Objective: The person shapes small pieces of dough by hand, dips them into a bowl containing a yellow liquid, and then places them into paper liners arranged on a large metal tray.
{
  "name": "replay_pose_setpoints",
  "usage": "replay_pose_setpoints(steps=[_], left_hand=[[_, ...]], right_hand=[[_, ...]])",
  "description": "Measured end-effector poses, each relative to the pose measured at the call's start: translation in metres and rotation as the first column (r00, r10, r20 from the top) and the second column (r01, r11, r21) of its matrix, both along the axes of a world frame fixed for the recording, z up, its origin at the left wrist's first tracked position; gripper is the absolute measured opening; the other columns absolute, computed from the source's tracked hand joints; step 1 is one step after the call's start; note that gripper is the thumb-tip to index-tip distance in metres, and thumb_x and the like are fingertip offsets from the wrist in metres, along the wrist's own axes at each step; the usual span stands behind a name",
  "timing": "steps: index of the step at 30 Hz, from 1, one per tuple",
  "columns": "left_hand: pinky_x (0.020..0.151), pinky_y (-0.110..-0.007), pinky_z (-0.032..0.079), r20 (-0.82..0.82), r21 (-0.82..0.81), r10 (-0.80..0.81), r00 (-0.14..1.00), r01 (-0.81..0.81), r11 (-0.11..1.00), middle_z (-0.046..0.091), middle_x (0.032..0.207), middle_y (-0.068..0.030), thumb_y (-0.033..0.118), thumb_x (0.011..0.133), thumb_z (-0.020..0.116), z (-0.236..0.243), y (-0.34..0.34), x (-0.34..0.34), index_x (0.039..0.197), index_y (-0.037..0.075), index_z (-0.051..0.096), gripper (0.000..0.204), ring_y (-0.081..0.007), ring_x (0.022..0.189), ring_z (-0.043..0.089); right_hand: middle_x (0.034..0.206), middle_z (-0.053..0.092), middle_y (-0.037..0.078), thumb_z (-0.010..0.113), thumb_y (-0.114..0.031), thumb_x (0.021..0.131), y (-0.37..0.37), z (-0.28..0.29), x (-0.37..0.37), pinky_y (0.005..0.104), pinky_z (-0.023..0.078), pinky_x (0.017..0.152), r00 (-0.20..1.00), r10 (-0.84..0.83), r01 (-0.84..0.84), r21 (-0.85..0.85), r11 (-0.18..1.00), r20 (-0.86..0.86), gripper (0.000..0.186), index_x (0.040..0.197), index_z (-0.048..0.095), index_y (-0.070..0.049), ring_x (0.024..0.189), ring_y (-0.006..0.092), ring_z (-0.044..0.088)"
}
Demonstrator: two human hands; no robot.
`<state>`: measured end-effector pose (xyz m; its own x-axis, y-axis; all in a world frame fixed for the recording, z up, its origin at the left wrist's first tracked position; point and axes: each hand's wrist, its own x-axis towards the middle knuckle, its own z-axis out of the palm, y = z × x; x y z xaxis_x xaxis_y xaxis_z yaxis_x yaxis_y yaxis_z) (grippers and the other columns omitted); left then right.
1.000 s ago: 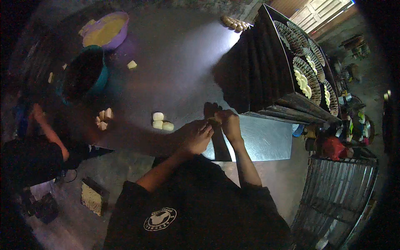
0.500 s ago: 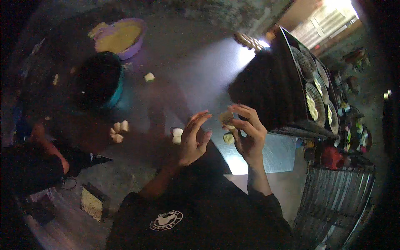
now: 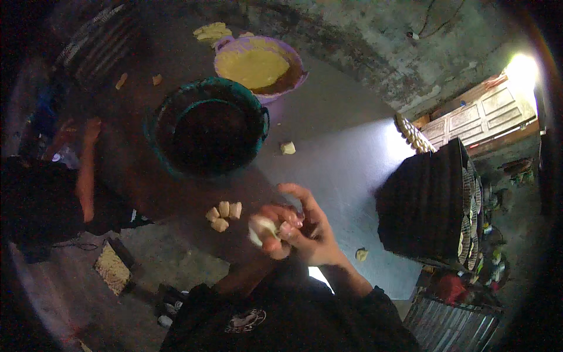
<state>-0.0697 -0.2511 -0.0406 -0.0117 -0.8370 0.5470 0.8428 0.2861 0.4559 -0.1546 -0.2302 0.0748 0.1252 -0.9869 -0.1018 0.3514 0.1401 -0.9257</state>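
My left hand [image 3: 275, 249] is closed around a pale piece of dough [image 3: 258, 227], with the thumb across it. Motion blurs the dough's outline. Close against its fingers is my right hand [image 3: 319, 240], its index finger stretched out and its thumb apart, near the left fingertips. I see nothing held in the right hand. Left of the hands, several dough lumps [image 3: 224, 209] lie grouped on the metal table [image 3: 328, 138]. One dough lump [image 3: 287, 148] sits alone beyond the hands. Another small lump [image 3: 362, 254] rests to the right.
A dark teal tub [image 3: 265, 120] stands far left of the hands, beside a purple basin [image 3: 302, 73] holding a yellow mass. Stacked dark trays [image 3: 422, 205] occupy the right side. A co-worker's arm [image 3: 87, 176] reaches in at the left.
My hands, earlier apart, have come together. The thin dough piece was in my right hand; a pale piece is now in my left. The view has swung, shifting the surroundings.
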Motion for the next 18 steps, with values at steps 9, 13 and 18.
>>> replay_pose_setpoints(steps=[9, 13, 18], left_hand=[[0.105, -0.043, 0.044, 0.357, 0.425, -0.459, 0.814, 0.296, 0.855, 0.047, 0.141, -0.0117, 0.034, 0.096, 0.066, -0.043, -0.053, 0.059, 0.147, 0.009, 0.038, 0.062, -0.0246, 0.125, 0.053], [0.099, -0.039, 0.049, 0.568, 0.390, -0.437, 0.698, 0.239, 0.889, 0.052, 0.137, -0.0106, 0.017, 0.102, 0.056, -0.050, -0.051, 0.077, 0.140, 0.008, 0.048, 0.040, -0.0220, 0.116, 0.060], [0.100, -0.039, 0.049, 0.642, 0.471, -0.487, 0.593, 0.196, 0.860, 0.052, 0.137, -0.0125, 0.017, 0.103, 0.055, -0.057, -0.055, 0.091, 0.141, 0.010, 0.047, 0.040, -0.0231, 0.115, 0.061]], right_hand=[[0.096, 0.074, 0.014, 0.064, -0.017, 0.096, -0.245, -0.031, -0.026, 0.0375, 0.057, 0.076, 0.312, -0.276, -0.213, -0.351, 0.912, -0.909, 0.024, 0.115, 0.066, -0.003, 0.084, 0.0276, 0.072], [0.100, 0.071, 0.022, 0.046, -0.041, 0.103, -0.360, -0.090, -0.039, 0.0419, 0.054, 0.086, -0.053, -0.038, -0.469, -0.008, 0.883, -0.998, 0.043, 0.122, 0.065, -0.008, 0.092, 0.0357, 0.070], [0.107, 0.071, 0.022, 0.017, -0.069, 0.099, -0.416, -0.191, -0.078, 0.0472, 0.048, 0.099, -0.209, 0.003, -0.434, 0.095, 0.896, -0.978, 0.083, 0.128, 0.061, -0.005, 0.108, 0.0386, 0.066]])
